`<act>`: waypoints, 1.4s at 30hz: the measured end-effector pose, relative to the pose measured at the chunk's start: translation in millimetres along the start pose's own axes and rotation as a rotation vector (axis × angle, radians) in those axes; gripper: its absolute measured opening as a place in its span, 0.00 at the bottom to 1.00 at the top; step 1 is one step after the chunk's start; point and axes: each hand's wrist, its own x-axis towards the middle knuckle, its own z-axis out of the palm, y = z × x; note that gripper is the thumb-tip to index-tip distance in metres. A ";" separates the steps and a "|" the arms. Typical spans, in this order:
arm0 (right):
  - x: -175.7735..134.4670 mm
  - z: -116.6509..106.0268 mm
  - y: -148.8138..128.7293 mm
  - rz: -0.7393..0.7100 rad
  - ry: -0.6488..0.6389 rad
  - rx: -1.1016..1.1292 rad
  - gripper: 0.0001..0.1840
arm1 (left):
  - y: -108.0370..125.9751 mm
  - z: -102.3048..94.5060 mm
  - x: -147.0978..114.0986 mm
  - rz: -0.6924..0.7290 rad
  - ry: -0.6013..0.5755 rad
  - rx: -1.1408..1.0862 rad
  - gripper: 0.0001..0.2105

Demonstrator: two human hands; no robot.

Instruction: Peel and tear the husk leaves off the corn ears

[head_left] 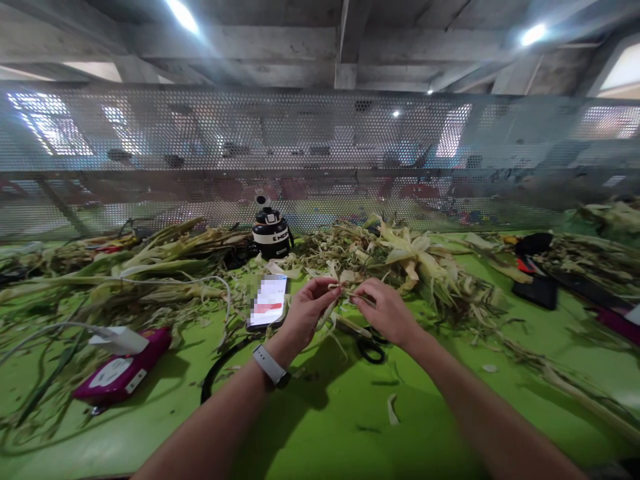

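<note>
My left hand (306, 310), with a white watch band (269, 364) at the wrist, is closed in a pinch on a thin pale strip of corn husk (333, 287). Close beside it, my right hand (384, 312) pinches too, its fingertips on a thin piece of husk. Both hands hover over the green table (345, 427). Below them lie black-handled scissors (371, 352), partly covered by husk scraps. A lit phone (270, 301) stands just left of my left hand. Behind the hands rises a heap of dried corn husks (417, 257).
A black bottle (271, 233) stands at the back. At left, a magenta power box (123, 370) carries a white plug (119, 340) and cables. More husks (165, 260) spread left. A dark flat object (536, 291) lies at right. A perforated metal screen (310, 147) borders the table's far side.
</note>
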 end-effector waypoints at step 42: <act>4.3 -6.6 0.9 0.167 -0.094 0.351 0.09 | 1.8 5.8 -8.0 -0.039 -0.153 0.180 0.19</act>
